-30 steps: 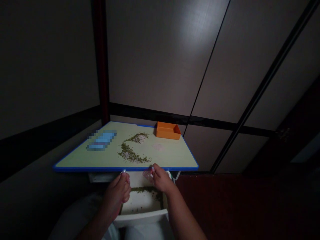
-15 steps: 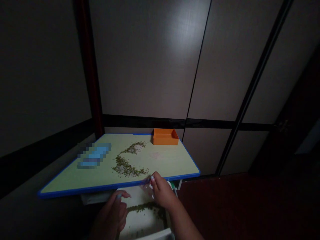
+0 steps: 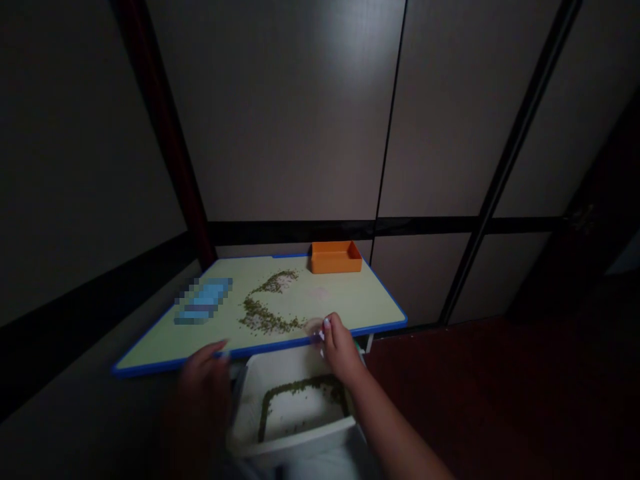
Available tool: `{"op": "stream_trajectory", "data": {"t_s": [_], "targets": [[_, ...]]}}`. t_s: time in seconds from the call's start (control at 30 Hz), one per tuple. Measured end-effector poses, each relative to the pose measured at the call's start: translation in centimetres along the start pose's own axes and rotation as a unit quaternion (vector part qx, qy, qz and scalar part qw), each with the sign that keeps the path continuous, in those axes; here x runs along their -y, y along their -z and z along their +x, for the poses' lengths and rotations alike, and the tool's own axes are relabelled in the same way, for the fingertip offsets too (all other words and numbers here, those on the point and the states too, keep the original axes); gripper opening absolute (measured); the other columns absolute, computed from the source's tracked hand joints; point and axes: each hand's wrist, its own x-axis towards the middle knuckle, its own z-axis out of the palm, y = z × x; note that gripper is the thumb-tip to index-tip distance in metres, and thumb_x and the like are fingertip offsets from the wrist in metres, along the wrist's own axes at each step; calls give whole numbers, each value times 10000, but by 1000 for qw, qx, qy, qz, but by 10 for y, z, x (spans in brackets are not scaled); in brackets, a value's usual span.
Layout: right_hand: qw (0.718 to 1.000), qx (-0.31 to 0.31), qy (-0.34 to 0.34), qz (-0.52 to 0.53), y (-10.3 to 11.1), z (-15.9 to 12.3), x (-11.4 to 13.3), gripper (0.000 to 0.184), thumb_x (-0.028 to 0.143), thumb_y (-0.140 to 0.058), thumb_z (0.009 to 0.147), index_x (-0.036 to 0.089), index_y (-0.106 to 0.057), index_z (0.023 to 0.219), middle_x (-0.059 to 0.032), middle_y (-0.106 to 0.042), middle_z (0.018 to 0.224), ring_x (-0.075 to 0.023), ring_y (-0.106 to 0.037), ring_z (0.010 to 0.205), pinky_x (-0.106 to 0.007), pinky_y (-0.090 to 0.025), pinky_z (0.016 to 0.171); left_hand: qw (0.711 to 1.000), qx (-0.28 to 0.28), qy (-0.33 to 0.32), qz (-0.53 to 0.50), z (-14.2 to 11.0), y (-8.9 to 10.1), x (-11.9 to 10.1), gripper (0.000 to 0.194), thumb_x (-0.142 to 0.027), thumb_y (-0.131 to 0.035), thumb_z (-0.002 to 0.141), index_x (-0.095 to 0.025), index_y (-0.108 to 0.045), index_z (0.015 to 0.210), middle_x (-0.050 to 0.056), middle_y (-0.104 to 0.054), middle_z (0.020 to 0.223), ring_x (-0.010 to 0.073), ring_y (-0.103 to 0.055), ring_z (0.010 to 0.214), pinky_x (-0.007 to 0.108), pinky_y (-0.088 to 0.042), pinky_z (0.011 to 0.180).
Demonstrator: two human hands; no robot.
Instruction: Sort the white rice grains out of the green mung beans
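Note:
My right hand [image 3: 343, 350] pinches a small clear plastic bag [image 3: 315, 329] with pinkish marks at the near edge of the pale tabletop [image 3: 345, 310] with a blue rim. My left hand [image 3: 205, 380] is blurred at the table's left front; its forefinger and thumb look apart, with nothing visible in them. Small green beans or grains [image 3: 267, 320] lie in a curved band on the tabletop, mixed with pale pinkish bits. Below the table edge, between my hands, a white bin [image 3: 295, 443] has more green grains along its inner bottom edges.
An orange open box [image 3: 336, 263] stands at the table's back right corner. A blurred-out blue item [image 3: 205, 301] lies on the left. Wall panels [image 3: 295, 120] rise close behind the table, and dark reddish floor [image 3: 450, 393] stretches to the right.
My left hand went from a closed fist to loosened fingers and moved left, away from the bag. My right hand kept the bag and rose slightly over the table edge. The view shifted.

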Motion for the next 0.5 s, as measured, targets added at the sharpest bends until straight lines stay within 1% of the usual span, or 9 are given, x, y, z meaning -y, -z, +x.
{"op": "stream_trajectory", "data": {"t_s": [0.07,0.1,0.13,0.2,0.23,0.3,0.37,0.43,0.5], "targets": [[998,-28,-36,-41,3,0,0,220,369,-313,924,218,-433,819,0,-527,667,-152,-489,615,-239,-288,564,986,-8,-45,163,8,-15,17,489,-430,-602,723,-198,-542,1148,115,-497,1312,298,-410,1257,516,-338,1038],[996,-38,-48,-58,4,0,0,216,375,-336,916,217,-443,817,-3,-534,674,-152,-491,622,-238,-284,562,955,10,-81,285,10,-20,27,526,-444,-592,708,-194,-543,1167,138,-456,1365,345,-324,1321,539,-279,1069],[995,-44,-54,-72,5,1,0,213,376,-351,911,215,-449,811,-7,-540,682,-151,-491,627,-238,-280,559,943,5,-90,322,11,-25,36,561,-426,-589,699,-170,-529,1194,170,-386,1422,376,-247,1359,570,-217,1085],[993,-47,-62,-91,7,3,-1,219,383,-363,907,216,-452,798,-6,-538,673,-152,-489,626,-239,-281,557,930,-1,-94,354,10,-30,52,638,-421,-533,725,-124,-447,1283,209,-224,1501,390,-101,1404,588,-178,1085],[992,-52,-66,-95,8,6,-1,226,387,-358,909,216,-452,794,-6,-539,673,-151,-488,626,-240,-285,556,900,-3,-113,420,9,-31,57,665,-440,-470,758,-104,-389,1327,231,-175,1511,389,-72,1410,591,-205,1067],[990,-81,-73,-86,14,18,2,248,392,-335,916,214,-453,789,-12,-552,690,-150,-492,639,-238,-304,558,843,35,-135,519,7,-33,61,677,-467,-388,798,-102,-327,1364,242,-160,1514,373,-80,1415,598,-248,1034],[987,-129,-77,-50,23,35,8,283,404,-327,916,208,-455,757,-8,-547,670,-140,-487,624,-233,-324,557,802,80,-124,579,6,-36,58,679,-482,-372,801,-116,-318,1371,234,-192,1509,359,-133,1411,610,-260,1018],[985,-154,-79,3,33,57,18,368,464,-312,913,200,-460,703,7,-511,590,-129,-467,561,-226,-325,522,779,114,-105,608,6,-41,52,729,-478,-428,774,-121,-272,1390,242,-196,1504,352,-150,1409,598,-279,1010],[984,-159,-63,40,41,77,27,425,516,-310,904,189,-475,690,19,-483,538,-123,-452,513,-222,-313,491,764,116,-103,627,6,-46,46,764,-474,-474,751,-154,-238,1403,244,-185,1506,368,-148,1406,604,-276,1002]]}}
